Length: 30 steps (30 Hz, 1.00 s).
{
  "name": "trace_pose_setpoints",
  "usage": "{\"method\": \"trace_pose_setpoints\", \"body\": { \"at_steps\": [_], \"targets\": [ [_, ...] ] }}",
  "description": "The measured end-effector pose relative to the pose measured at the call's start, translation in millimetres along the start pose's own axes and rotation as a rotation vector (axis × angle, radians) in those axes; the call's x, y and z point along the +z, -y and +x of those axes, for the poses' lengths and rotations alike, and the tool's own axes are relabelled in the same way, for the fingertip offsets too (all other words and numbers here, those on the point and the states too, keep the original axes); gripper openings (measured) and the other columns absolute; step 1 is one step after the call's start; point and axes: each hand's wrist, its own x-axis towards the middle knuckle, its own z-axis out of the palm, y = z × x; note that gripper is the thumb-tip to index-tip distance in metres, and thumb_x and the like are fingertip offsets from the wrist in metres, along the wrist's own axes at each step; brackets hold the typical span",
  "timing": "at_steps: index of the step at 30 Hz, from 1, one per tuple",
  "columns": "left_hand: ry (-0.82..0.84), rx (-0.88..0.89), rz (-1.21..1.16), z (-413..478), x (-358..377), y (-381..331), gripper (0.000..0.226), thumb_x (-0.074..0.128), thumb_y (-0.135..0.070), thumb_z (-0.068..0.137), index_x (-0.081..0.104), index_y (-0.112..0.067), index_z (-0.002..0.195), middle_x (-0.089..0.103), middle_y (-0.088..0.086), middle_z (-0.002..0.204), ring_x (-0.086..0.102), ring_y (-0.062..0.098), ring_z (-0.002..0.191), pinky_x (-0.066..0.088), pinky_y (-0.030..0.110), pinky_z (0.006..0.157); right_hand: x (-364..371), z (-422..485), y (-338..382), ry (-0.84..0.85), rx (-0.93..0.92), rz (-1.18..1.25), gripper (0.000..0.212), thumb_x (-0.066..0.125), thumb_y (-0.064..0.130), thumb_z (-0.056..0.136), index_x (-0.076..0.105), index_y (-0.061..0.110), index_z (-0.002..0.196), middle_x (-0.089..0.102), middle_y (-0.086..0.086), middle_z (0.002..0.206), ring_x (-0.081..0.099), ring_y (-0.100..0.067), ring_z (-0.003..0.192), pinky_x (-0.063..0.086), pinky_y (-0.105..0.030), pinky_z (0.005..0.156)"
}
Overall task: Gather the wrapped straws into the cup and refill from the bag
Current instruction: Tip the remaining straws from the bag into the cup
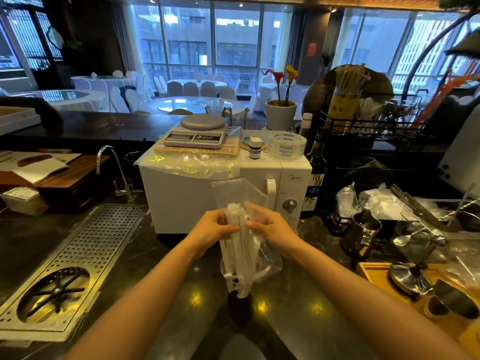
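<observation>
Both hands pinch the straws (240, 245) through the clear bag (241, 201): left hand (214, 228), right hand (268, 226). The bag stands upright over the tabletop (298, 302), probably so straws slide down. I see no cup.

microwave (207, 193): brand "Midea", beside the door handle
tape rolls (287, 145): the word "TOGETHER", printed around the side again and again
dark bottle (315, 183): number "183" on the label
scale (196, 132): display blank

Two hands (211, 224), one bag (241, 196), one cup (240, 289), many straws (237, 245).
</observation>
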Motion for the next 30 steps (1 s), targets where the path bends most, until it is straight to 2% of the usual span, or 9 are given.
{"method": "trace_pose_setpoints", "body": {
  "at_steps": [2,4,9,13,17,21,26,28,30],
  "targets": [
    [-0.003,0.015,0.01,-1.0,-0.5,-0.4,0.04,0.058,-0.005,0.084,0.053,-0.012,0.124,0.062,-0.004,0.093,0.06,0.012,0.087,0.049,0.022,0.076,0.7,0.1,-1.6,-0.011,0.001,0.004,0.046,0.05,0.007,0.09,0.041,0.015,0.135,0.057,-0.005,0.121,0.054,-0.014,0.109,0.047,-0.017,0.081],
    [-0.006,0.024,0.011,-1.6,-0.8,-2.1,0.042,0.058,-0.006,0.084,0.052,-0.012,0.125,0.061,-0.005,0.095,0.059,0.007,0.085,0.049,0.019,0.073,0.5,0.2,-3.1,-0.012,-0.004,0.014,0.048,0.051,0.008,0.09,0.039,0.015,0.136,0.057,-0.003,0.121,0.054,-0.014,0.111,0.046,-0.018,0.085],
    [-0.03,0.033,0.031,-1.8,-2.2,-6.1,0.039,0.058,-0.008,0.085,0.054,-0.011,0.123,0.064,0.008,0.112,0.061,0.016,0.093,0.049,0.02,0.076,-0.2,-0.9,-2.0,-0.031,-0.011,0.042,0.038,0.052,0.009,0.09,0.051,0.014,0.128,0.061,0.005,0.106,0.059,0.006,0.085,0.05,-0.004,0.068],
    [-0.041,0.035,0.061,-4.1,-2.6,-8.8,0.032,0.056,-0.008,0.086,0.06,-0.007,0.117,0.066,0.01,0.109,0.062,0.015,0.089,0.049,0.021,0.078,-1.9,-2.6,-2.2,-0.055,-0.02,-0.012,0.029,0.05,0.013,0.091,0.06,0.009,0.119,0.062,0.002,0.112,0.057,0.004,0.089,0.05,-0.007,0.073],
    [-0.049,0.027,0.136,-7.6,0.8,-8.5,0.027,0.057,-0.013,0.087,0.065,-0.007,0.111,0.068,0.009,0.105,0.06,0.019,0.097,0.045,0.032,0.091,-1.4,-7.2,-2.7,-0.075,-0.006,-0.04,0.027,0.049,0.013,0.091,0.063,0.008,0.114,0.063,-0.004,0.119,0.056,-0.003,0.095,0.047,-0.012,0.073],
    [-0.075,0.037,0.13,-9.6,-0.8,-16.1,0.025,0.055,-0.012,0.088,0.066,-0.007,0.109,0.067,0.007,0.098,0.061,0.017,0.092,0.047,0.031,0.088,-3.2,-9.5,2.3,-0.099,-0.01,-0.044,0.027,0.048,0.012,0.092,0.062,0.007,0.115,0.063,-0.01,0.121,0.057,-0.008,0.094,0.046,-0.015,0.076],
    [-0.096,0.071,0.141,-11.7,-7.0,-30.9,0.025,0.053,-0.009,0.088,0.065,-0.005,0.109,0.067,0.011,0.103,0.06,0.026,0.101,0.046,0.04,0.096,-9.6,-10.7,12.1,-0.11,-0.032,-0.006,0.029,0.047,0.01,0.093,0.058,0.005,0.119,0.062,-0.012,0.121,0.058,-0.01,0.093,0.049,-0.019,0.078],
    [-0.098,0.088,0.152,-12.2,-9.7,-35.5,0.024,0.054,-0.008,0.088,0.065,-0.005,0.108,0.067,0.011,0.103,0.06,0.028,0.105,0.045,0.043,0.098,-11.4,-11.5,15.6,-0.112,-0.031,0.021,0.029,0.047,0.011,0.093,0.058,0.006,0.119,0.062,-0.01,0.119,0.06,-0.01,0.093,0.052,-0.017,0.075],
    [-0.101,0.107,0.158,-13.0,-11.7,-40.7,0.023,0.054,-0.008,0.087,0.066,-0.005,0.107,0.067,0.008,0.101,0.061,0.025,0.103,0.045,0.041,0.097,-12.4,-11.9,19.4,-0.123,-0.037,0.04,0.028,0.048,0.012,0.092,0.059,0.006,0.117,0.062,-0.004,0.114,0.059,-0.003,0.087,0.052,-0.009,0.066]
  ]
}}
